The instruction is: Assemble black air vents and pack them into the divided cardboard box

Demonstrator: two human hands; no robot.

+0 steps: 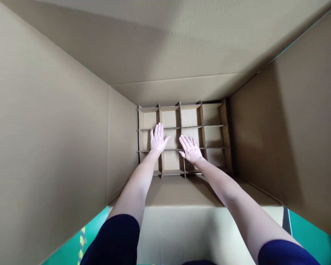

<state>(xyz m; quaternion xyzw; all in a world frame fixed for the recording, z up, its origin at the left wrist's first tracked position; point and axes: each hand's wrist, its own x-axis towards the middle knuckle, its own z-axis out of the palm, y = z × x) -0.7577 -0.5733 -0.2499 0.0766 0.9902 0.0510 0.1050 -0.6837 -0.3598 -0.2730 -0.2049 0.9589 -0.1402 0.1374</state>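
Observation:
Deep inside a large cardboard box (127, 105), a cardboard divider grid (191, 127) sits at the bottom, its strips crossing to form several square cells. My left hand (158, 140) lies flat, fingers stretched forward and thumb out, over the grid's left part. Over the middle right of the grid is my right hand (190, 149), palm down with its fingers extended. Both hands appear to rest on the top edges of the strips, and neither grasps anything. My hands and forearms hide some of the cells near them.
Tall open flaps stand around the box: a left flap (49, 110), a back flap (176, 40) and a right flap (300, 117). A near flap (179, 232) folds down toward me. Green floor (306, 235) with a yellow-black tape strip (81, 243) shows outside.

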